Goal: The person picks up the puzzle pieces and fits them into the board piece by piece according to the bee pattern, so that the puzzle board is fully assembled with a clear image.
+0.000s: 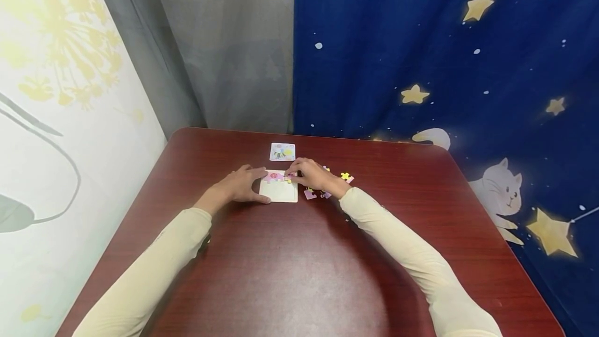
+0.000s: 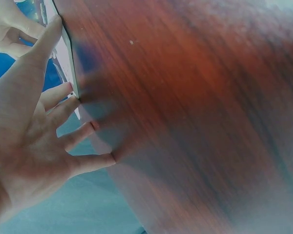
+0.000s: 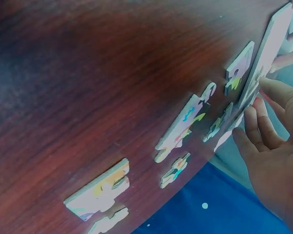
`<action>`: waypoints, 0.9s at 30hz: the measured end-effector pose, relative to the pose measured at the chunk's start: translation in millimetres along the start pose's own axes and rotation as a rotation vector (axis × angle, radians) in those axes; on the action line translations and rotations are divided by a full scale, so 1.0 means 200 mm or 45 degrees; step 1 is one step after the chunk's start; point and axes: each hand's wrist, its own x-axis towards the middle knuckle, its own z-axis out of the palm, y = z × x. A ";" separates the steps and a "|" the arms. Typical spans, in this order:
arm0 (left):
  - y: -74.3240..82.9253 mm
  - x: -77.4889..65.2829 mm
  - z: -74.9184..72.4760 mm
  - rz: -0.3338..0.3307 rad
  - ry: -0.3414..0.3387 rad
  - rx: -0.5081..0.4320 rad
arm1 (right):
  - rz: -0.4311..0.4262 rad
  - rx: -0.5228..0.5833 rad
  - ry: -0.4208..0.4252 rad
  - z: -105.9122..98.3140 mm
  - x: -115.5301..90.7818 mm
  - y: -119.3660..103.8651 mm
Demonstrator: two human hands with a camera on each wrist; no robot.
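Observation:
A pale puzzle board (image 1: 279, 193) lies on the table, with pink pieces (image 1: 273, 176) set along its far edge. My left hand (image 1: 241, 183) is at the board's left side, its thumb at the near edge and its index finger at the far left corner. In the left wrist view, the fingers of the left hand (image 2: 44, 126) are spread and mostly straight, several tips touching the table. My right hand (image 1: 311, 173) pinches a small puzzle piece (image 1: 288, 176) over the board's far right part. Its fingertips partly hide the piece. In the right wrist view, the right hand (image 3: 273, 126) bends toward the board (image 3: 271, 44).
Several loose puzzle pieces (image 3: 183, 126) lie right of the board, partly under the right wrist in the head view. A picture card (image 1: 283, 152) with a bee lies beyond the board. Curtains (image 1: 374, 56) hang behind the reddish-brown table (image 1: 281, 264), and a pale wall stands left.

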 end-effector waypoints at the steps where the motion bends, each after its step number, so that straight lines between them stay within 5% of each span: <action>1: 0.00 0.00 0.00 0.000 -0.001 -0.001 | 0.003 0.001 -0.002 0.00 0.00 0.00; 27: 0.00 0.01 0.00 0.009 0.007 0.008 | 0.131 -0.014 -0.051 0.02 0.01 -0.01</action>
